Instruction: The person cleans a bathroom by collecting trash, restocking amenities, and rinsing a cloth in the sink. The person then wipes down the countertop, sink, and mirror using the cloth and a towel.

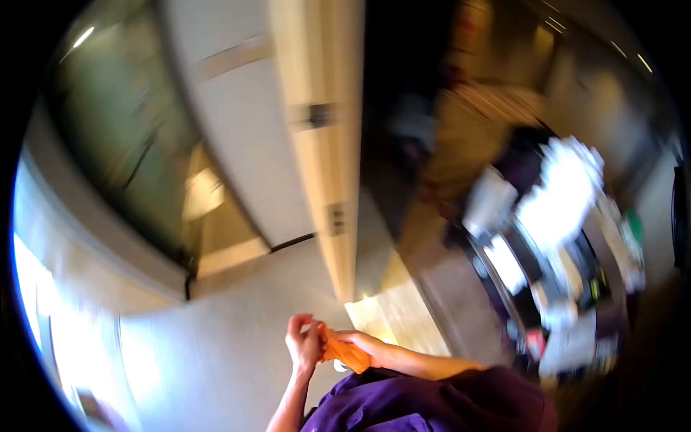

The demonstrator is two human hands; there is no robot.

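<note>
A crumpled orange cloth (344, 353) is bunched up between my two hands in front of my waist. My left hand (304, 340) has its fingers curled at the left end of the cloth, by its upper edge. Wrapped over the right end is my right hand (365, 344). Motion blur hides the exact finger positions and the cloth's edges. Below the hands my purple top (410, 403) shows.
A door edge (324, 165) with metal latch plates stands just ahead. To the right, a loaded cart (533, 288) carries a bright white pile (565, 194) and several blurred items. A glass panel (129, 151) is at left, above the pale floor (230, 345).
</note>
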